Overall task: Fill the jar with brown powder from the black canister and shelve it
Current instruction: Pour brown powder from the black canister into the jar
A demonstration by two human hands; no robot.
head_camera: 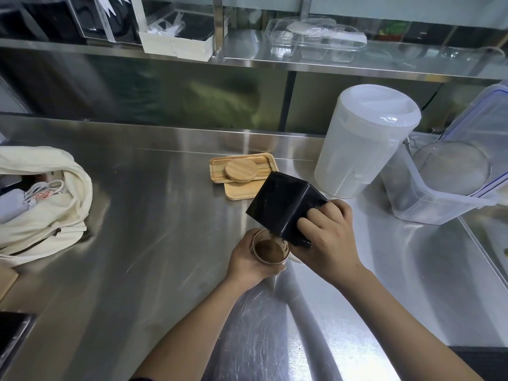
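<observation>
My left hand [247, 259] wraps around a small glass jar [268, 250] held just above the steel counter [143, 215]; brown powder lies inside it. My right hand [327, 237] grips a square black canister [283, 204], tipped mouth-down over the jar's rim, with powder falling from its lower corner into the jar. A round wooden lid [242, 169] lies on two stacked wooden trays [268, 160] behind the canister. A steel shelf [275, 57] runs along the back wall above the counter.
A cream cloth bag [46, 210] with cables and a charger lies at the left. A tall white plastic tub [362, 144] and a clear lidded container [445, 193] stand at the right. Clear plastic boxes [313, 37] and white boxes [176, 45] sit on the shelf.
</observation>
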